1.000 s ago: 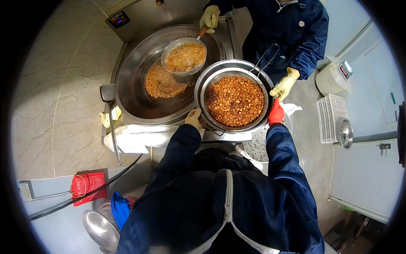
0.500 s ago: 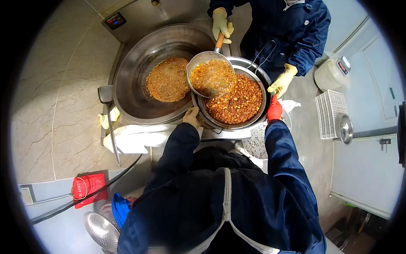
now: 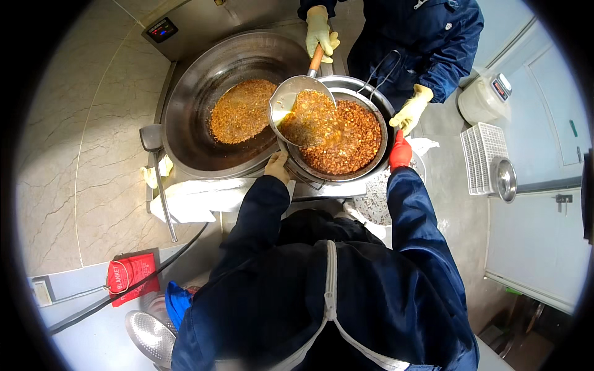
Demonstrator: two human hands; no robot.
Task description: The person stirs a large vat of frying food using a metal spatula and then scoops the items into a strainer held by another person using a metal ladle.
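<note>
My left hand (image 3: 278, 166), in a pale glove, grips the near left rim of a metal basin (image 3: 391, 127). Opposite it, my right hand (image 3: 401, 153) wears a red glove and is closed at the basin's right rim. Inside sits a round strainer (image 3: 375, 159) with a wire handle, full of reddish-brown chopped bits (image 3: 356, 145) that look oily. Over its left side a co-worker's gloved hand (image 3: 318, 34) tilts a wooden-handled saucepan (image 3: 284, 99) of oily bits. The co-worker's other gloved hand (image 3: 413, 110) touches the basin's far right rim, close to my red glove.
A large wok (image 3: 185, 123) with more bits in oil stands left of the basin. A long-handled ladle (image 3: 162, 191) leans at its left, beside a white cloth (image 3: 192, 201). Low on the right are a speckled tub (image 3: 374, 207), a white crate (image 3: 482, 161) and a steel bowl (image 3: 506, 179).
The co-worker's saucepan tips further, and its contents have slid toward the strainer, baring more of the pan's left inside. My hands keep their hold on the basin.
</note>
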